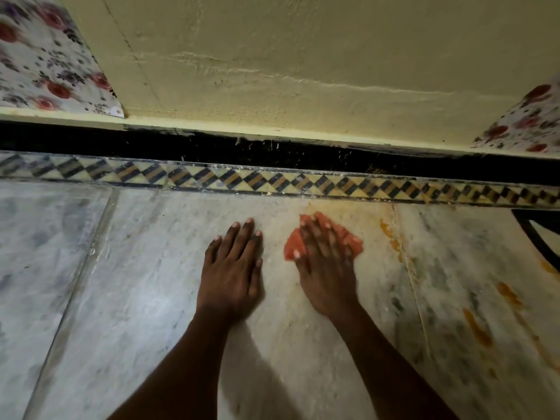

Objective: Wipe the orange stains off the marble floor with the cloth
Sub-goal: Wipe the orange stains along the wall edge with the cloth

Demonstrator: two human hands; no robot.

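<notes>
Right hand (325,268), fingers flat, presses the orange cloth (306,242) onto the marble floor (136,283) at frame centre; left hand (233,268) rests open beside it. Stains (477,327) at right remain; a soaked cloth may smear them.

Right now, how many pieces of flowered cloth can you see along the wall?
2. One flowered cloth hangs at the upper left corner; the other flowered cloth shows at the right edge. More may lie outside the picture.
</notes>
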